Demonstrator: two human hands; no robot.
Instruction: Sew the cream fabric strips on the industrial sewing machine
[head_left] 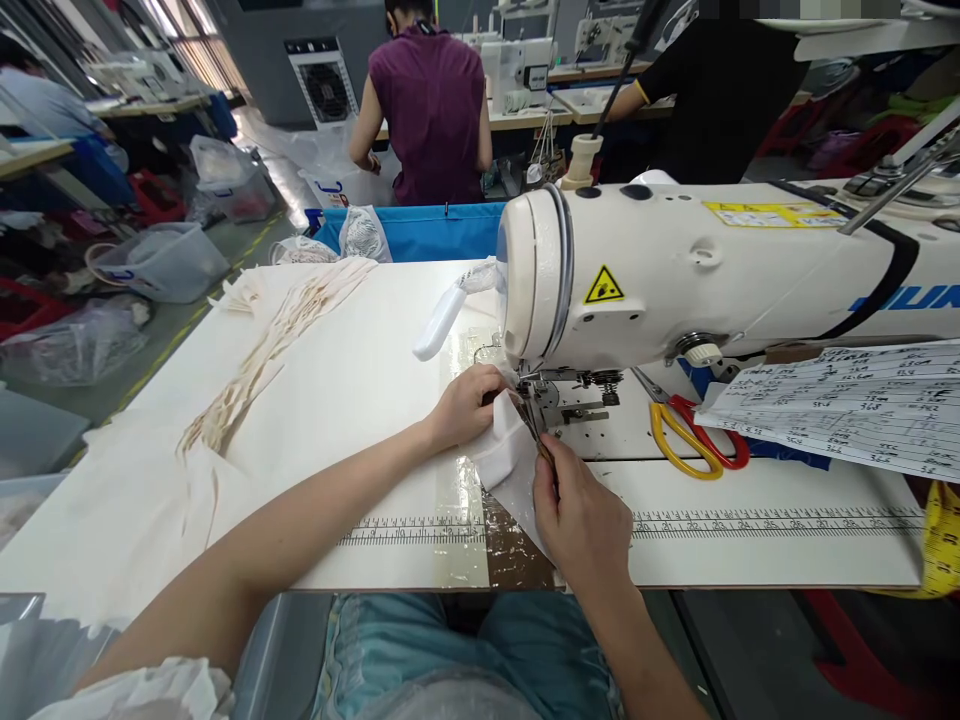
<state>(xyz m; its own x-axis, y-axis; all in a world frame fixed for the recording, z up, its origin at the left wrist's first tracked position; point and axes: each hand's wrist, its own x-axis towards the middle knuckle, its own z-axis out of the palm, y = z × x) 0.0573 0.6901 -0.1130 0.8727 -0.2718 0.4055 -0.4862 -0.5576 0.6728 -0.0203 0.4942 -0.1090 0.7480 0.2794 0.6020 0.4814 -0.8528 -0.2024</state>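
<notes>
Lap in pale blue cloth at bottom of view, below the near edge of the desk. Right grip just nearward of the presser foot, clenched around a thin dark tool, tip pointing up toward the foot; kind of tool too small to tell. Left grip just left of the presser foot, fingers curled onto the white fabric piece; pinching or merely pressing not discernible.

White fabric piece lying flat on the desk, far end tucked at the presser foot, long axis running from the foot toward the near desk edge, between the two grips and touching both. Left grip nearer the far end, right grip nearer the near end. Surface plain, matt, softly creased, one edge folded; small against the cream desk top.

Above the presser foot, the white sewing machine with yellow warning triangle. Right of the foot, scissors with yellow and red handles, then a handwritten number sheet. Nearward of the foot, a printed ruler strip along the desk. Well left of the foot, a row of cream strips. Far beyond the foot, a person in a purple top, back turned, and a second person in black.
</notes>
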